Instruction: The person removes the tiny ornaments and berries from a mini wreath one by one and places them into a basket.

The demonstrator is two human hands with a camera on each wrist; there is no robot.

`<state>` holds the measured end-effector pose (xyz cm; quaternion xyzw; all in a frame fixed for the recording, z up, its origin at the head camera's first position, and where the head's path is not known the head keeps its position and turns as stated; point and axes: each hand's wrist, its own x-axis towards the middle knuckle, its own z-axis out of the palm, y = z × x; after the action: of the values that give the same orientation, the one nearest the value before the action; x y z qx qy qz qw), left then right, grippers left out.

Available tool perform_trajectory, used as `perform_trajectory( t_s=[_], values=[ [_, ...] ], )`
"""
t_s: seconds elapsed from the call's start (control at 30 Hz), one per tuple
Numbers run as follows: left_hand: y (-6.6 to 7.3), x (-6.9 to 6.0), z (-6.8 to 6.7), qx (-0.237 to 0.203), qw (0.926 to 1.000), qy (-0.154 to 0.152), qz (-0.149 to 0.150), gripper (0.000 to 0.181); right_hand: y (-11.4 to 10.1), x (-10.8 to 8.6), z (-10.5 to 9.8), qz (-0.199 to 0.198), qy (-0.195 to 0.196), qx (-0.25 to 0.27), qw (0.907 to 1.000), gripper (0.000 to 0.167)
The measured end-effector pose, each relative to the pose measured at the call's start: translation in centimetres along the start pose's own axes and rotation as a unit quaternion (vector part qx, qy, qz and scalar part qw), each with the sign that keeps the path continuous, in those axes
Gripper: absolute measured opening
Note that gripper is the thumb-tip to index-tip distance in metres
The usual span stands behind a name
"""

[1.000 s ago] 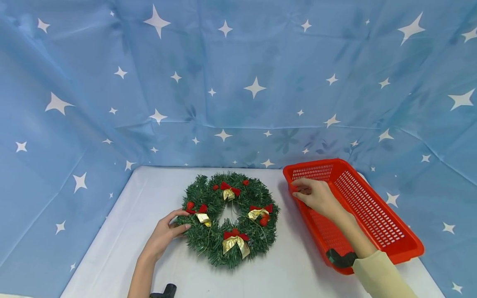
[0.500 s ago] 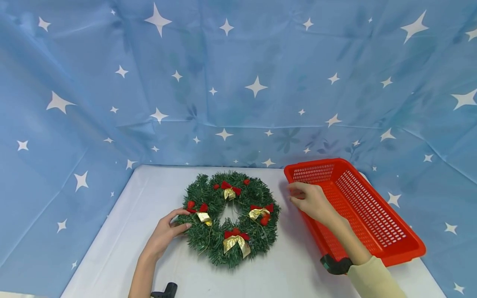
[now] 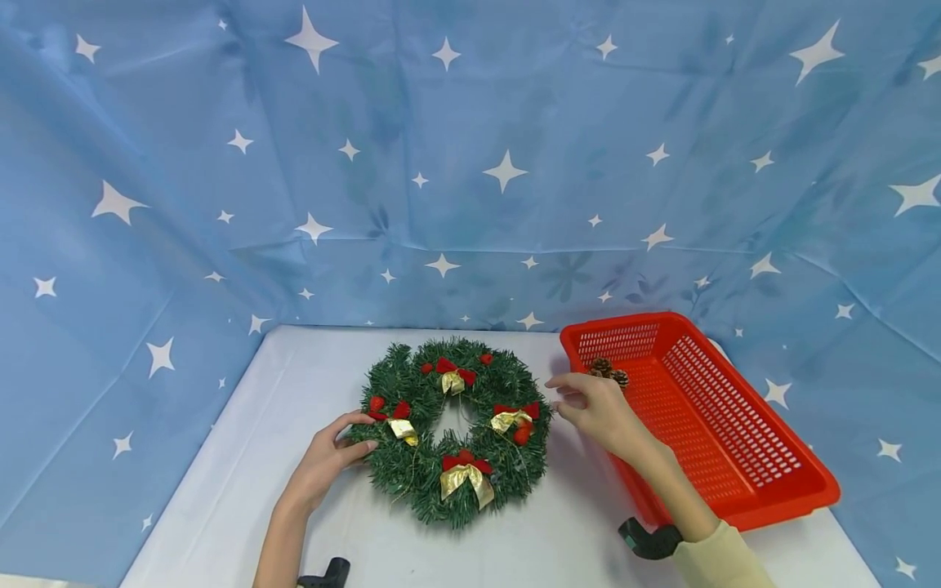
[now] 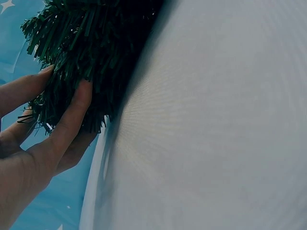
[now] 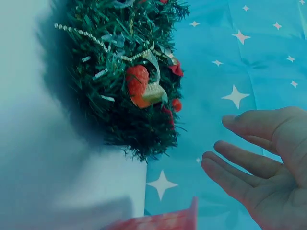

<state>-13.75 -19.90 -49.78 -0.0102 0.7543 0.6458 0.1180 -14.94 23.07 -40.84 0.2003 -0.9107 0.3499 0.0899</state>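
Note:
A green Christmas wreath point(image 3: 412, 482) with red-and-gold bows and red berries lies flat on the white-covered table. My left hand point(image 3: 327, 457) grips its left edge, thumb on the near side and fingers on the far side; in the left wrist view, fingers point(image 4: 72, 115) press into the green tinsel. Just off the wreath's right side is my right hand point(image 3: 606, 412), held above the basket's left rim. Its fingers curve loosely with nothing between them, as the right wrist view also shows. Several brown pine cones point(image 3: 601, 367) lie in the far left corner of the red basket point(image 3: 735, 412).
White cloth point(image 3: 294, 367) covers the table. A blue curtain with white stars point(image 3: 470, 204) hangs behind it and along both sides. The basket stands slanted at the table's right, its raised rim close to my right forearm. Black wrist mounts point(image 3: 650, 539) project from my wrists.
My right hand has moved left from over the basket toward the wreath, bringing the pine cones into clear view. My left hand and the wreath have stayed in place.

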Motion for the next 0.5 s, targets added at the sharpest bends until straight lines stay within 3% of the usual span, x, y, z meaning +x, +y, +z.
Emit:
perform_trajectory(
  t_s=[0.3,0.5],
  values=[
    [0.0,0.0,0.0,0.001,1.0000,0.001,-0.005,0.045,0.0,-0.8,2.1,-0.018,0.006,0.029,0.9994,0.025],
    [-0.1,0.0,0.0,0.005,1.0000,0.004,-0.006,0.045,-0.1,-1.3,3.4,-0.009,0.001,0.043,0.9990,0.026]
  ],
)
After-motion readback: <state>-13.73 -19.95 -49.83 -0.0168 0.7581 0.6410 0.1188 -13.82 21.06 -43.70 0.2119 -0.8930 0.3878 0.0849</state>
